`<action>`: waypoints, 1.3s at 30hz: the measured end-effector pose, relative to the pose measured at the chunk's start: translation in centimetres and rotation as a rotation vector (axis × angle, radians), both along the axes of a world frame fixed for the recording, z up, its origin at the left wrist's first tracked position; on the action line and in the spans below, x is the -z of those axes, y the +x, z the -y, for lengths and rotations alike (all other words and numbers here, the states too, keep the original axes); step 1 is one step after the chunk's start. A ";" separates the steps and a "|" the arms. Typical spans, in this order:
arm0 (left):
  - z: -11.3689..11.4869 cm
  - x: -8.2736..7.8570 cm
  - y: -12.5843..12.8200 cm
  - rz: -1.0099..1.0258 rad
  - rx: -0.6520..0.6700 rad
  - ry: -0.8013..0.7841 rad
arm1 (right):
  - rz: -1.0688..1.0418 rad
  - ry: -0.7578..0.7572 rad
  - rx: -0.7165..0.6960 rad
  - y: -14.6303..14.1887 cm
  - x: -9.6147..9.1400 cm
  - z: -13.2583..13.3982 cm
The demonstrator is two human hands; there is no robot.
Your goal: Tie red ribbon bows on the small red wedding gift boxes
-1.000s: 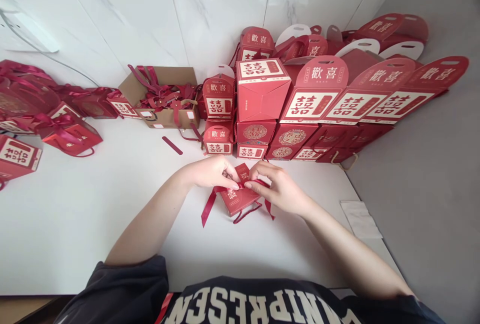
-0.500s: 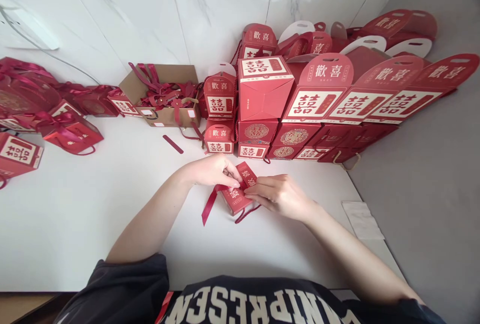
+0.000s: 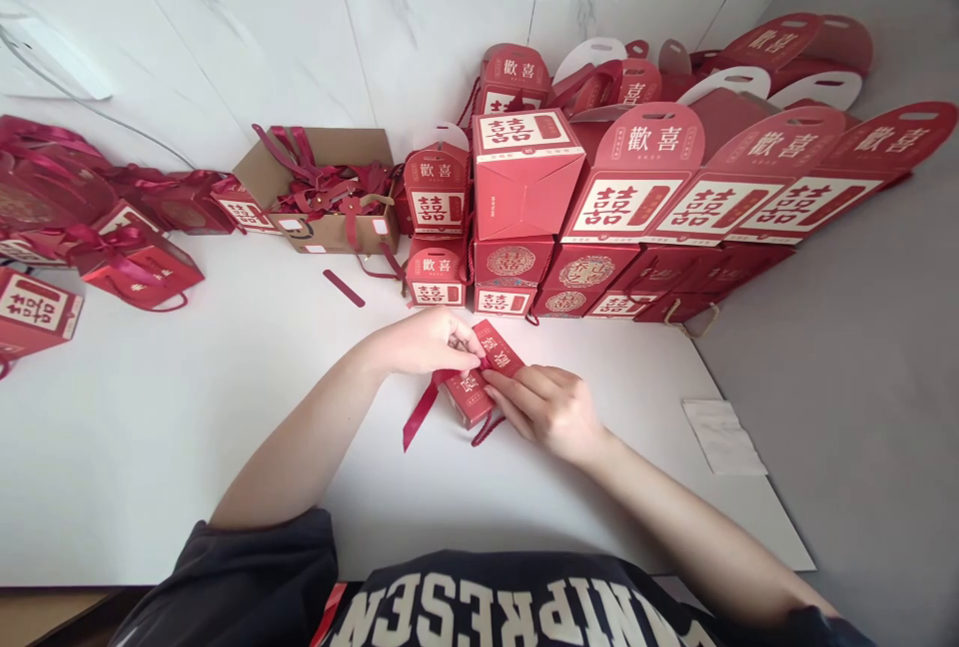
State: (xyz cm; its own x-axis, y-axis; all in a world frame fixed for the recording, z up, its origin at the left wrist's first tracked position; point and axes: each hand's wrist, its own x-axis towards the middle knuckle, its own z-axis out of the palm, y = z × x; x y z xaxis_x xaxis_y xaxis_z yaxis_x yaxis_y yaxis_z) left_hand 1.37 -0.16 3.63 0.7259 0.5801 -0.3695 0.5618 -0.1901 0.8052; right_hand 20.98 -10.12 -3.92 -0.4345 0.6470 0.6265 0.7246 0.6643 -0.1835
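Note:
A small red gift box [image 3: 500,347] with gold characters lies on the white table in front of me, a twisted dark red cord [image 3: 486,430] looped at its near side. My left hand [image 3: 433,342] pinches a dark red ribbon [image 3: 425,409] over the middle of the box, and one ribbon end hangs down to the left. My right hand [image 3: 550,407] comes from the right, its fingertips closed on the ribbon at the same spot. The fingers partly hide where the ribbon crosses.
An open cardboard box [image 3: 341,232] of ribbons stands by the wall, a loose ribbon strip [image 3: 344,289] near it. Stacked red gift boxes [image 3: 633,198] fill the back right. Finished-looking boxes with bows [image 3: 142,263] sit at left. White tissue [image 3: 723,437] lies at the right edge.
My right hand has turned and shifted slightly, its fingers drawn lower, so more of the box's top shows. My left hand stays nearly in place.

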 end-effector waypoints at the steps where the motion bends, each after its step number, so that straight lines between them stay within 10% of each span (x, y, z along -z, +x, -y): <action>1: 0.1 0.0 0.0 0.001 0.017 0.022 | 0.020 0.022 0.039 -0.2 0.1 0.2; 13: 2.0 -0.3 0.7 -0.026 -0.008 0.372 | -0.344 -0.234 -0.025 0.3 -2.0 -2.3; 23: 2.7 2.4 0.7 0.128 -0.010 1.222 | -0.093 -0.380 -0.209 2.1 -2.9 -6.5; 30: 0.9 5.8 -0.1 0.441 -0.107 1.234 | -0.140 -0.470 -0.283 2.3 -3.4 -7.0; 39: 0.9 5.7 -0.1 0.471 -0.060 1.301 | -0.019 -0.450 -0.326 2.1 -3.6 -7.5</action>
